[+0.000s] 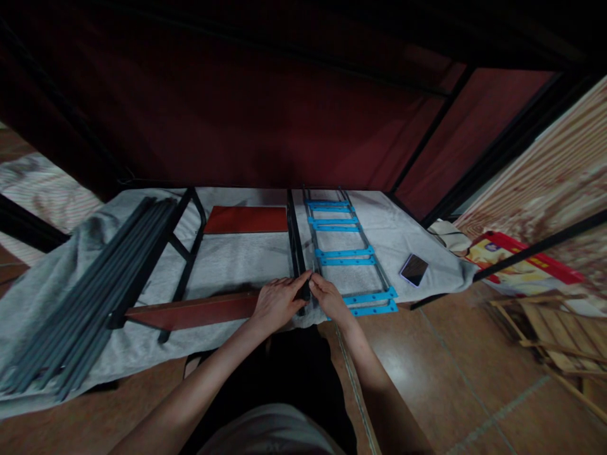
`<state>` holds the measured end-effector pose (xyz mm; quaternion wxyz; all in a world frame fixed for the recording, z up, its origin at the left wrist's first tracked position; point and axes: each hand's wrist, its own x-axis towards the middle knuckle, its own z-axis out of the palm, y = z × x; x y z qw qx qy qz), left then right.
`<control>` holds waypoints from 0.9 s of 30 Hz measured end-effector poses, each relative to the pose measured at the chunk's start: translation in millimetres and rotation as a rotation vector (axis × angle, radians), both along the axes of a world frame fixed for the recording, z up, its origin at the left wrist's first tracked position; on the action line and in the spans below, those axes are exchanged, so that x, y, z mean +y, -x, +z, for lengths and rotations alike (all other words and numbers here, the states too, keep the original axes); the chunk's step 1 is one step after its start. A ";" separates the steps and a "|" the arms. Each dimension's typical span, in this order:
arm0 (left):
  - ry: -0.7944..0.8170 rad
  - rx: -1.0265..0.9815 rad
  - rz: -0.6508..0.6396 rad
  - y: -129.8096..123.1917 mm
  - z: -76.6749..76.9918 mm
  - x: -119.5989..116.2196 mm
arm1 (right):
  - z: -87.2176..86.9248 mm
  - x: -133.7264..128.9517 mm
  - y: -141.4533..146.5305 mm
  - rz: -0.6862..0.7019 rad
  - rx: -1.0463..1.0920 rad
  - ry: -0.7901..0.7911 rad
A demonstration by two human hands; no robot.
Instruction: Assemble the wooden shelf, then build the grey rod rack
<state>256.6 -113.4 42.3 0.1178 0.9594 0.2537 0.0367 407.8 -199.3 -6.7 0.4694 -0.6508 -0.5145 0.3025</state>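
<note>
Near end of the black frame's right side (296, 248): between the two hands, at the near edge of the cloth (386, 224). Long axis: from the fingertips almost straight away toward the far edge, with a slight lean to the left. Left hand (277, 302) on the left of this side, right hand (329, 301) on its right; about equally near, with no clear choice of the closer. Left thumb and forefinger: on either side of the near end, apparently clamped on it. Right thumb and fingertips: close together at the same end; grip, or any small part between them, impossible to tell.

Appearance of the frame: dark, slim bars, in a close parallel pair on the right; on the left side (152, 260), slanting and wider spaced, with a short crossbar. Between the sides, a flat red board (246, 220) toward the far edge and a brown board (202, 311) along the near edge, partly hidden by the left hand. Just beside the left side, a bundle of grey tubes (102, 291). Just beside the right side, a blue rack (345, 253); beyond it, a phone (414, 270), dark face up.
</note>
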 end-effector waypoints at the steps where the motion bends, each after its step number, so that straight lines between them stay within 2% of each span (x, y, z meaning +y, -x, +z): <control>1: -0.002 -0.006 -0.011 0.0 -0.8 0.3 | 0.5 0.2 0.6 -0.004 0.010 -0.012; 5: -0.016 0.001 -0.010 -0.7 -2.9 0.2 | -1.7 1.0 3.6 -0.034 0.040 -0.051; 8: -0.034 -0.004 -0.003 -1.9 -1.9 -0.9 | -12.4 0.8 7.2 -0.088 0.120 -0.034; 12: -0.049 0.040 -0.031 -6.5 1.2 -1.1 | -39.1 -4.5 14.8 -0.265 0.252 0.004; 14: -0.049 0.064 -0.062 -9.7 2.0 0.1 | -54.8 -10.0 20.6 -0.373 0.207 0.028; 16: -0.037 0.079 -0.068 -12.5 2.4 2.1 | -69.6 -16.2 27.8 -0.423 0.078 0.066; 19: 0.004 0.096 -0.044 -14.3 4.3 5.8 | -85.8 -22.8 37.9 -0.398 -0.091 0.118; 21: 0.030 0.101 -0.019 -14.1 7.1 7.9 | -92.2 -23.3 41.4 -0.395 -0.117 0.146; 24: 0.054 0.088 0.007 -12.9 12.3 9.3 | -98.0 -18.9 40.9 -0.401 -0.034 0.173; 27: 0.074 0.069 0.017 -11.7 15.8 9.4 | -103.4 -12.7 38.3 -0.393 0.169 0.196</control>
